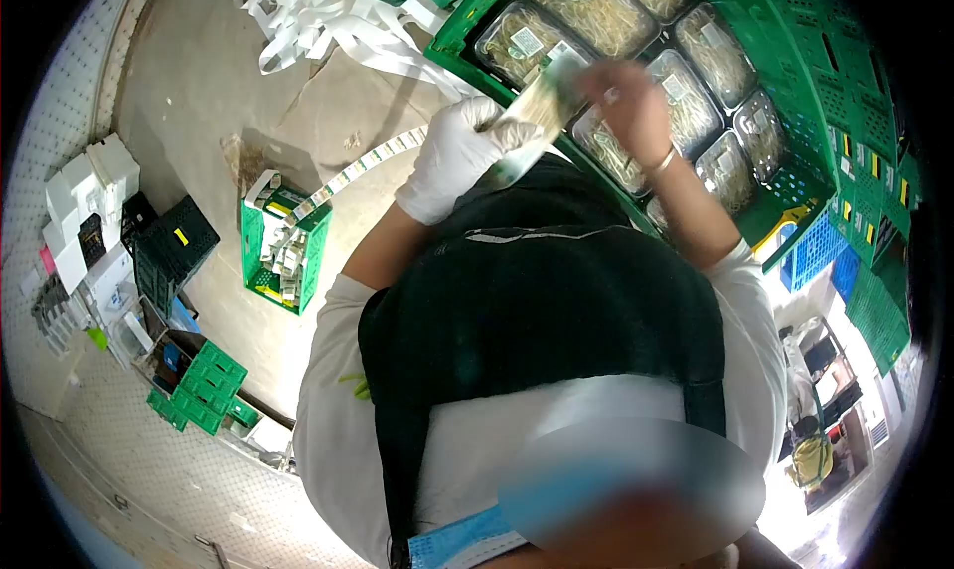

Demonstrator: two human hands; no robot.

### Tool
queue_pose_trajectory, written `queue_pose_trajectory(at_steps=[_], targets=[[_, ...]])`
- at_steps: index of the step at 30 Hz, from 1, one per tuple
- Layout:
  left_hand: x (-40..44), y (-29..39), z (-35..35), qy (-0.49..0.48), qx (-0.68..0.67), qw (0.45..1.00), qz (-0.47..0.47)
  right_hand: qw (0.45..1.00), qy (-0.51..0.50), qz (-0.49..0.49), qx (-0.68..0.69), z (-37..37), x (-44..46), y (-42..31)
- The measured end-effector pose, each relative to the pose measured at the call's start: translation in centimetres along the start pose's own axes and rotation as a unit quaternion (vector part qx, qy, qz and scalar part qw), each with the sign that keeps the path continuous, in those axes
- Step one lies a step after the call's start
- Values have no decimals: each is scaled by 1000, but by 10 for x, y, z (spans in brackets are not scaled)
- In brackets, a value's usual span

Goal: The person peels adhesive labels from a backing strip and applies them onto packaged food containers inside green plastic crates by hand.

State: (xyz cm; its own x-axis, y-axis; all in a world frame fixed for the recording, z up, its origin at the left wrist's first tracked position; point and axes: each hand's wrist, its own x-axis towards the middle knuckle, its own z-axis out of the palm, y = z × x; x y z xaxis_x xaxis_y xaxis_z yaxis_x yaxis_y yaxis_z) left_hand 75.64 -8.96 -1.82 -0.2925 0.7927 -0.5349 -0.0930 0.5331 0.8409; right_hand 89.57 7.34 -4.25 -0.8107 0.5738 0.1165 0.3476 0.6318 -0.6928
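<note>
My left hand point(460, 157), in a white glove, is closed with its thumb and fingers on a clear plastic tray of pale bean sprouts point(540, 112), tilted and partly blurred. A strip of printed labels point(363, 164) runs up to this hand from a small green crate point(316, 246); whether the fingers also grip it is hidden. At the tray's far end is my bare right hand point(631, 107), a band on its wrist, its fingers smeared by motion. Beneath and beyond it, several sealed trays of sprouts point(686, 97) with white labels lie in a large green crate point(795, 67).
White backing strip point(318, 22) lies heaped on the floor ahead. Stacked green crates point(865, 186) stand at the right, beside a blue crate point(815, 251). White boxes point(84, 186), a black crate point(177, 241) and more green crates point(209, 385) are at the left.
</note>
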Motion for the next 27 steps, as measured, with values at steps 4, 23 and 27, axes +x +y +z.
queue_pose_trajectory(at_steps=[4, 23, 27], targets=[[-1, -17, -12, 35, -153, 987, -33, 950, 52, 49, -303, 17, 49, 130], [21, 6, 22, 6, -37, 992, 119, 962, -140, 67, 225, -13, -19, -21], [28, 16, 29, 14, 17, 999, 29, 996, 54, -28, 61, -25, 7, 25]])
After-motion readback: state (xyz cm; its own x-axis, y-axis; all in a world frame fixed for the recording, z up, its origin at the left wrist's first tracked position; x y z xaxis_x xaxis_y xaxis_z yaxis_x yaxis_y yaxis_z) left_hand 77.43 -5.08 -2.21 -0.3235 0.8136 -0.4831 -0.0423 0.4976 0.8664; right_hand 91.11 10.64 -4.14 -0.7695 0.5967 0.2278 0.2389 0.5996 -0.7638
